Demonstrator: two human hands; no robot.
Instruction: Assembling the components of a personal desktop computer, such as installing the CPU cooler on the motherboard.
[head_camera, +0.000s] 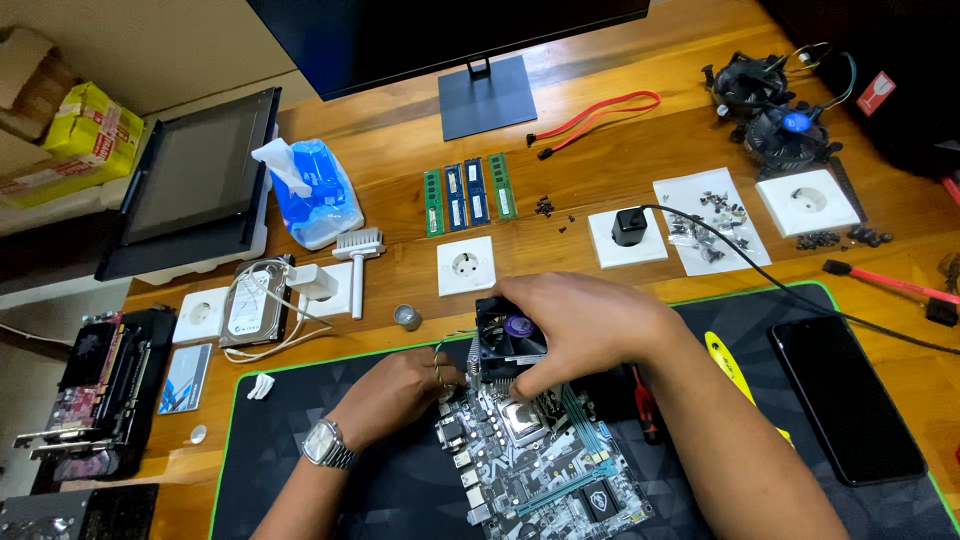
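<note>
A motherboard (540, 475) lies on a black mat with a green border (300, 440) at the near middle of the wooden desk. My right hand (585, 325) grips a black processor cooler fan (505, 335) and holds it tilted just above the board's socket (522, 420). My left hand (395, 395), with a metal wristwatch (328, 445) on the wrist, rests at the board's left edge and pinches the cooler's thin cable (440, 368).
Several memory sticks (468, 195), a monitor stand (487, 97), white wall sockets (466, 266), a hard drive (255, 305), a brush (358, 252), a tissue pack (315, 195), red cables (595, 118), screws on paper (712, 220), two spare coolers (775, 110), a phone (845, 395), screwdrivers (735, 370) and graphics cards (100, 390) lie around.
</note>
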